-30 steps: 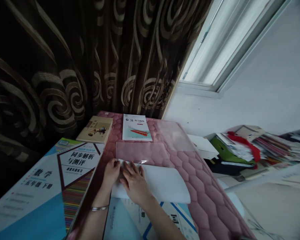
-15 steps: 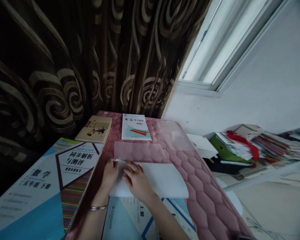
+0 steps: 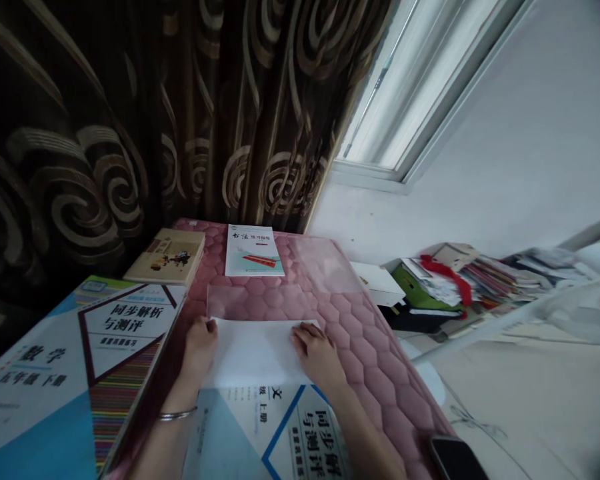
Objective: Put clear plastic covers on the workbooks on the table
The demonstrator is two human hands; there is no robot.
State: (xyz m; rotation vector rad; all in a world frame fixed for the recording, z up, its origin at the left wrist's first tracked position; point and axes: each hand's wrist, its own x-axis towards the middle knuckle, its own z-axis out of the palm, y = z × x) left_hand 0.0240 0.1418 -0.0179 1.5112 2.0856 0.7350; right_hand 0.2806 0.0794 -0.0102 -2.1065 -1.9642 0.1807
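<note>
My left hand presses on the left corner of a white folded flap that lies across the top of a blue-and-white workbook in front of me. My right hand rests flat on the flap's right corner, fingers stretched out. A clear plastic cover sheet spreads out on the pink quilted surface just beyond the flap. A thin bracelet sits on my left wrist.
A large maths workbook lies at the left. A tan book and a white-and-green booklet lie at the far end by the dark curtain. A dark phone sits at the near right edge. Piled books and papers fill the right.
My right hand slid from beside my left hand to the flap's right corner. The flap lies flatter and narrower over the workbook. The view shifted slightly left.
</note>
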